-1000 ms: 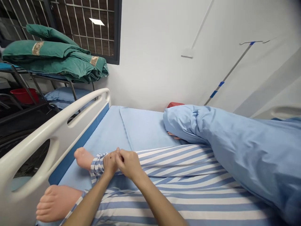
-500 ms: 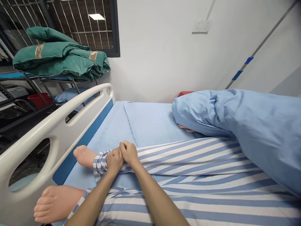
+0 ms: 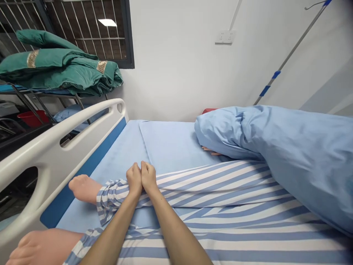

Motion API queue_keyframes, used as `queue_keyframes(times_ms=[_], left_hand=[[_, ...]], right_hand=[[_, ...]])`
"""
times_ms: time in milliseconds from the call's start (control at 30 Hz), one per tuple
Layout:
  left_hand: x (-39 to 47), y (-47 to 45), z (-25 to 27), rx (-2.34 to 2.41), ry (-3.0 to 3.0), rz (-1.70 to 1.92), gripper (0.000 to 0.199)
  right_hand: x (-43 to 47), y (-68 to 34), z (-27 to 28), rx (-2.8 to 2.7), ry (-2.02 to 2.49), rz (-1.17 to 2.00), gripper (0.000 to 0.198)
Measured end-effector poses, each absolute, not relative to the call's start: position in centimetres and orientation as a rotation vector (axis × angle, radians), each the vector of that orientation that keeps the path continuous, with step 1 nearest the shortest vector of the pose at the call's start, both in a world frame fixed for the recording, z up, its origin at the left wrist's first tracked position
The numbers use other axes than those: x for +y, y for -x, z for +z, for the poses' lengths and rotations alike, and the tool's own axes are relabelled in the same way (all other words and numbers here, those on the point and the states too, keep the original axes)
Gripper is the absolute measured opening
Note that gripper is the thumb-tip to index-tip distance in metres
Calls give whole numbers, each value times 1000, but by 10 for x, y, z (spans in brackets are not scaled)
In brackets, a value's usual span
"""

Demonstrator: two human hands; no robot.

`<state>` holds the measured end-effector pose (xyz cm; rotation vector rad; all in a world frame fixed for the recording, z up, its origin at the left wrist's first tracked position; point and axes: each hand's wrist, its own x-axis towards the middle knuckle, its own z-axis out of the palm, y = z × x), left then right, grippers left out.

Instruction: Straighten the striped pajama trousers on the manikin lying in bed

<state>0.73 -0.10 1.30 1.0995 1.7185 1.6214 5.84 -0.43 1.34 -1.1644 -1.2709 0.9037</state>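
My left hand (image 3: 134,179) and my right hand (image 3: 148,176) are curled into fists, pressed side by side over the lower part of the far leg. Nothing shows in either fist, and the fabric around them is not pulled up. The leg wears blue-and-white striped trousers (image 3: 215,180), bunched at the ankle near my left hand. A smooth far foot (image 3: 85,187), like a manikin's, sticks out of the cuff. The near foot (image 3: 44,244) lies closer to me, its toes partly cut off by the frame edge. My forearms cross above the near leg.
A white bed end board (image 3: 82,121) stands left of the feet. A light-blue quilt (image 3: 275,136) covers the upper body at right; fingers (image 3: 211,151) peek from under it. Behind are a pole (image 3: 292,55), a wall socket (image 3: 225,37) and folded green bedding (image 3: 63,68).
My left hand has gone from lying lower, knuckles down against the right hand, to an upright fist level with it. The view has shifted slightly right.
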Motion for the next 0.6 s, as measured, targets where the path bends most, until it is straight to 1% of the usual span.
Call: queue_keyframes(times_ms=[133,400,467,600], left_hand=[[-7,-8,0,1768,-1340,1516,33],[-6,-7,4,1798,-1372,1470,34],[-6,-6,3,1808,-1382,1461,34],[-6,-7,0,1818,-1432,1431,30]], right_hand=[[-6,-59,15,-1219,1154,920,36],[-7,-57,13,-1238,1209,892,36],[-6,-59,17,-1309,1272,844,36],[-1,-73,32,-1639,1401,679,32]])
